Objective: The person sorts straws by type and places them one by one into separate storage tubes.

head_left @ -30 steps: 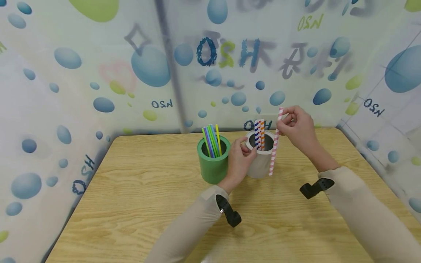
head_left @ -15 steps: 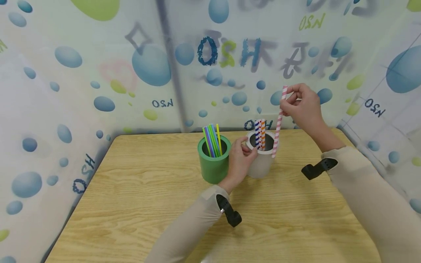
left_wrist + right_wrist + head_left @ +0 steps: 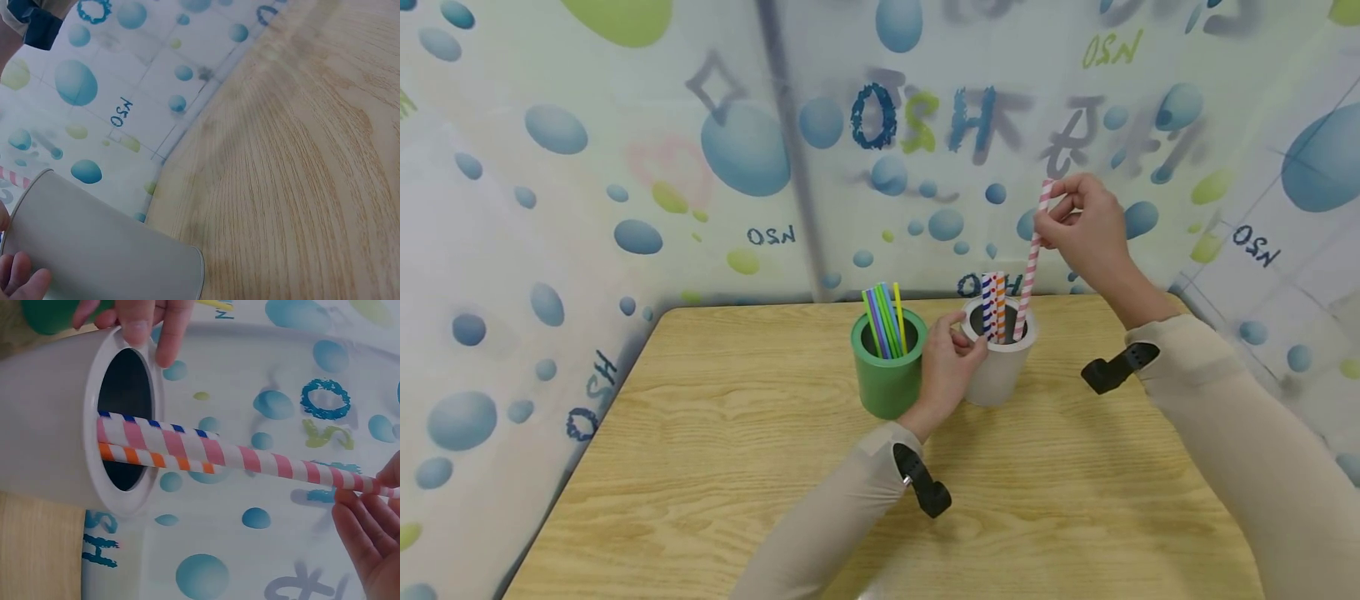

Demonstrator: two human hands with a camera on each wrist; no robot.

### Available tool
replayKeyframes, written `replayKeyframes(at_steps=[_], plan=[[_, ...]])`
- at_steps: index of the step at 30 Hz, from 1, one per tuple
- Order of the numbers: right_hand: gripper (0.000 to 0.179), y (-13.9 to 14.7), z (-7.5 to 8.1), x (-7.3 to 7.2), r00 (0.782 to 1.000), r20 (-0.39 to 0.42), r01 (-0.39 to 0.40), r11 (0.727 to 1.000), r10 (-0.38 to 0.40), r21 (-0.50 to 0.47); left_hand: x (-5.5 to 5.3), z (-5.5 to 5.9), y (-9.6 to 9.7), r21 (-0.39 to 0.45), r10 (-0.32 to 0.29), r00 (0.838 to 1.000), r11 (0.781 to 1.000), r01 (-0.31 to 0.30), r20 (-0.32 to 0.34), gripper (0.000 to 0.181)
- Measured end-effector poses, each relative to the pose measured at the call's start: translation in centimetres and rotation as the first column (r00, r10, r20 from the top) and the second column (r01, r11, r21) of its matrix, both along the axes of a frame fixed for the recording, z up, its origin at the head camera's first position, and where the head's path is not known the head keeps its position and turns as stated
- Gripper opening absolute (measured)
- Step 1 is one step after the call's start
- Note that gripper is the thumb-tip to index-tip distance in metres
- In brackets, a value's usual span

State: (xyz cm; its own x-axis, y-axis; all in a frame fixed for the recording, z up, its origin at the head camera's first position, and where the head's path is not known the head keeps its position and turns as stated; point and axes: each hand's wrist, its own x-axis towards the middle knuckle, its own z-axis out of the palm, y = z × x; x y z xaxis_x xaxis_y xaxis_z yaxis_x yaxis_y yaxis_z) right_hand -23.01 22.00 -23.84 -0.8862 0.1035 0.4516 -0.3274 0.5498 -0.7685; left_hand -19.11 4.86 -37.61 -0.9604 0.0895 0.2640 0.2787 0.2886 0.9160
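Observation:
My right hand (image 3: 1086,221) pinches a pink-and-white striped paper straw (image 3: 1030,271) near its top. The straw's lower end is inside the mouth of a white cup (image 3: 996,379). Standing in that cup are a blue-striped straw (image 3: 986,308), an orange-striped straw (image 3: 1001,310) and a red-dotted one (image 3: 993,287) between them. My left hand (image 3: 946,367) holds the white cup at the left of its rim (image 3: 94,456). In the left wrist view only the cup's side wall (image 3: 106,244) and a few fingertips (image 3: 34,284) show.
A green cup (image 3: 887,392) with several plain coloured straws (image 3: 886,321) stands just left of my left hand. Both cups are near the back edge of the wooden table (image 3: 715,433). A patterned curtain (image 3: 700,225) rises behind it.
My right hand has risen and then shifted slightly left with the pink striped straw. The straw's lower end has gone from outside the white cup to inside its mouth. My left hand stays put.

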Motion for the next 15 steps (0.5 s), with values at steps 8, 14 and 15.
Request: replayKeyframes(at_steps=[8,14,15], plan=[[0.029,0.1,-2.0,-0.4,0.996,0.089,0.012,0.997,-0.018,0.07,0.0,0.1,0.0,0.014,-0.004,1.0,1.0,0.004,-0.01,0.042],[0.032,0.7,-3.8,-0.5,0.989,0.146,0.006,0.995,-0.021,0.1,0.2,0.3,-0.1,0.007,-0.002,1.0,1.0,0.002,-0.003,0.042],[0.032,0.8,-4.1,-0.5,0.988,0.154,0.004,0.995,-0.019,0.096,0.2,0.3,-0.1,0.007,-0.002,1.0,1.0,0.002,-0.001,0.042]])
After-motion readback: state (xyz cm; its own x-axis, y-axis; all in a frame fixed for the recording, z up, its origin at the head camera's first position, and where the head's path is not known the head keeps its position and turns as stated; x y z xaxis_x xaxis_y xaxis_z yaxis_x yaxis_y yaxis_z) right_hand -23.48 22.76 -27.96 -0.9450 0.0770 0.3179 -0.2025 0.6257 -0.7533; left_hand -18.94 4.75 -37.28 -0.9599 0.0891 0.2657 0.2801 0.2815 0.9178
